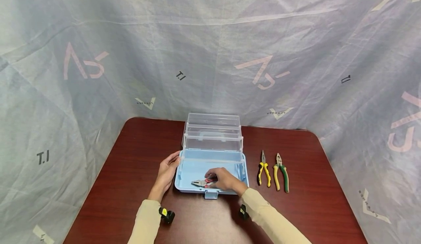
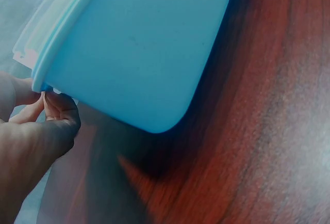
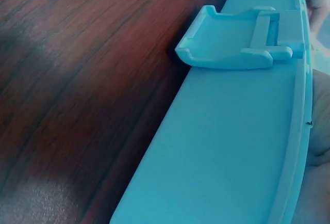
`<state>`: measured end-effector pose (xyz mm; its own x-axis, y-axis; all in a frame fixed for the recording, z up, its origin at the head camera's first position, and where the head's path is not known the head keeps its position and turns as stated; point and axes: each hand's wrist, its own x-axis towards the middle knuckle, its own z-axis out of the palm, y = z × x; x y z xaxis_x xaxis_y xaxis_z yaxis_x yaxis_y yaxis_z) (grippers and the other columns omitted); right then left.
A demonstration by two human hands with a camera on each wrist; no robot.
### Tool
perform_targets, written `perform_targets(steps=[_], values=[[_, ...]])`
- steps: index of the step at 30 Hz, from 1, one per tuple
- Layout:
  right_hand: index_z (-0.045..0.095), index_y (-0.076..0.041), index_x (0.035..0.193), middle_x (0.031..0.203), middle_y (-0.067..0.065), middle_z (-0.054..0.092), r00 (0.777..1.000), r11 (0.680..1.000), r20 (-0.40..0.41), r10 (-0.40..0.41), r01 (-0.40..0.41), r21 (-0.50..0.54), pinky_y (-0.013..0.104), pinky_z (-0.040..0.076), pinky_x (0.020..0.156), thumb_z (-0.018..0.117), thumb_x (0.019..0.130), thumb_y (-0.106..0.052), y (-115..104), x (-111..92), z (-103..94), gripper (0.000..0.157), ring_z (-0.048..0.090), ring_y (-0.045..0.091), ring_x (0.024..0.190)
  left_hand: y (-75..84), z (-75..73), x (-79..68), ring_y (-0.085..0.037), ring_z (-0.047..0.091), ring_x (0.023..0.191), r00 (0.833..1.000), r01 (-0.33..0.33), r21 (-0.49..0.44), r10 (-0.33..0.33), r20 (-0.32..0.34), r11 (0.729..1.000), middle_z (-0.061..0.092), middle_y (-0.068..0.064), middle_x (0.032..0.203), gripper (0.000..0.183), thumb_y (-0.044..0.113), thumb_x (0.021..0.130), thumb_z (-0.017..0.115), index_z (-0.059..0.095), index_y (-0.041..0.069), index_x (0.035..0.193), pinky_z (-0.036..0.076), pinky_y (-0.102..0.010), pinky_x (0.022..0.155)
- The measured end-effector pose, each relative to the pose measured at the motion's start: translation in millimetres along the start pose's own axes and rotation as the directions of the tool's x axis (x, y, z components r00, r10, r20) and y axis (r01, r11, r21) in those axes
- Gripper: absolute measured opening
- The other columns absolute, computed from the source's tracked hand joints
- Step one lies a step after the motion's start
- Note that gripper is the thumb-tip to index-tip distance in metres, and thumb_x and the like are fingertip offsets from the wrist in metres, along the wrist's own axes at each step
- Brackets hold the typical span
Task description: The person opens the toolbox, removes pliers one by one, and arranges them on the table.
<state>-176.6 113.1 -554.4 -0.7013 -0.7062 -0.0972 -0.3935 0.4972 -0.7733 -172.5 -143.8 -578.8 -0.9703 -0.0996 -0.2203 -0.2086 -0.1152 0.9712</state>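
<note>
A light-blue toolbox [image 1: 186,190] stands open at the middle of the table. Inside it, my right hand [image 1: 224,180] grips combination pliers [image 1: 199,183] by their red handles, the jaws pointing left close over the box floor. My left hand [image 1: 166,172] is at the left rim. In the left wrist view the thumb and fingers of that hand [image 2: 38,131] pinch the rim's corner on the box [image 2: 139,43]. The right wrist view shows the front wall with its latch [image 3: 227,38] folded down; only a strip of the right hand [image 3: 319,110] appears behind the rim, the pliers hidden.
Clear stepped trays [image 1: 213,131] rise at the back of the box. To its right lie yellow-and-black long-nose pliers [image 1: 260,172] and, further right, green-and-cream combination pliers [image 1: 284,178]. Grey printed cloth [image 1: 213,53] hangs behind the dark red table [image 1: 131,156] and along both sides.
</note>
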Motion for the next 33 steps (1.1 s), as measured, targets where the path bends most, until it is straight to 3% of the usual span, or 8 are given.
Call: perform_targets(steps=[10, 15, 23, 33], values=[[0.063, -0.007, 0.102, 0.089, 0.007, 0.067, 0.995, 0.993, 0.094, -0.029, 0.039, -0.107, 0.028, 0.050, 0.076, 0.074, 0.081, -0.003, -2.9, 4.6, -0.4, 0.024, 0.063, 0.018, 0.083, 0.3, 1.1, -1.7, -0.020, 0.043, 0.123, 1.000, 0.012, 0.012, -0.012, 0.004, 1.000, 0.047, -0.010, 0.134, 0.036, 0.015, 0.097, 0.055, 0.053, 0.011, 0.133, 0.043, -0.016, 0.089], [0.060, -0.008, 0.100, 0.080, 0.004, 0.069, 0.998, 0.994, 0.051, -0.040, 0.045, -0.100, 0.022, 0.045, 0.069, 0.075, 0.080, -0.005, -4.6, 4.8, 1.5, 0.025, 0.060, 0.012, 0.071, -1.2, -0.2, -0.9, -0.020, 0.041, 0.124, 1.000, 0.006, 0.001, -0.006, 0.004, 1.000, 0.046, -0.011, 0.135, 0.038, 0.015, 0.097, 0.056, 0.053, 0.009, 0.134, 0.042, -0.015, 0.088], [0.063, -0.012, 0.115, 0.089, 0.003, 0.069, 0.999, 0.998, -0.049, -0.022, 0.020, -0.051, 0.023, 0.049, 0.072, 0.075, 0.083, -0.012, -4.6, -3.5, -5.0, 0.035, 0.063, 0.007, 0.079, -0.7, 0.0, -0.7, -0.019, 0.042, 0.122, 1.000, -0.008, -0.009, 0.008, -0.002, 1.000, 0.048, -0.011, 0.133, 0.037, 0.013, 0.096, 0.056, 0.054, 0.009, 0.132, 0.042, -0.013, 0.087], [0.069, -0.009, 0.103, 0.082, -0.001, 0.068, 0.990, 0.996, -0.109, -0.088, 0.089, 0.009, 0.021, 0.049, 0.065, 0.075, 0.081, -0.008, -12.5, -15.2, -25.8, 0.022, 0.059, 0.005, 0.071, 2.3, 0.3, 0.0, -0.019, 0.043, 0.120, 1.000, -0.013, 0.004, 0.013, 0.005, 1.000, 0.048, -0.012, 0.132, 0.037, 0.012, 0.097, 0.055, 0.053, 0.008, 0.133, 0.043, -0.013, 0.087]])
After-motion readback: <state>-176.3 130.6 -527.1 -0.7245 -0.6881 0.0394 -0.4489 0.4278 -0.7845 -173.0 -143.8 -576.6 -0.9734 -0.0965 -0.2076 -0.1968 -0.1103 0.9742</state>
